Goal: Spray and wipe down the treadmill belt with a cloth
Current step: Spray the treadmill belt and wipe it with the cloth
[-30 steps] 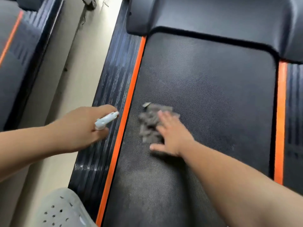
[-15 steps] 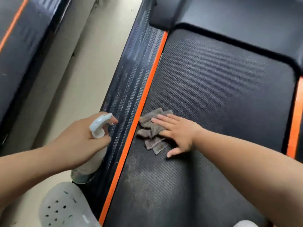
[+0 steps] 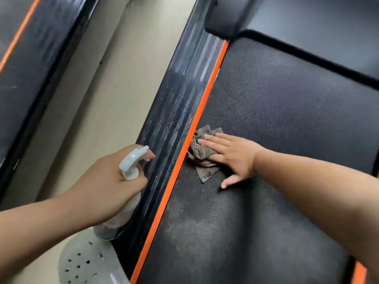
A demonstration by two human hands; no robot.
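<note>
Right hand: the right hand (image 3: 235,156) lies flat on the cloth (image 3: 200,151), with its fingers (image 3: 213,140) straight and a little spread. The thumb sticks out onto the belt (image 3: 276,119).
Cloth: it is grey and bunched up. It sits at the belt's left edge and touches the orange strip (image 3: 178,171).
What changed: a second ago the cloth was a bit further in. Now it has slid right up to the strip.
Left hand: the left hand (image 3: 102,185) curls round the neck of the spray bottle (image 3: 133,160), over the side rail (image 3: 170,119). One finger reaches past the trigger. The bottle now stands more upright.
What it means: the wiping looks like it has reached this edge. A pale patch (image 3: 194,228) nearer the person probably still needs a wipe.
</note>
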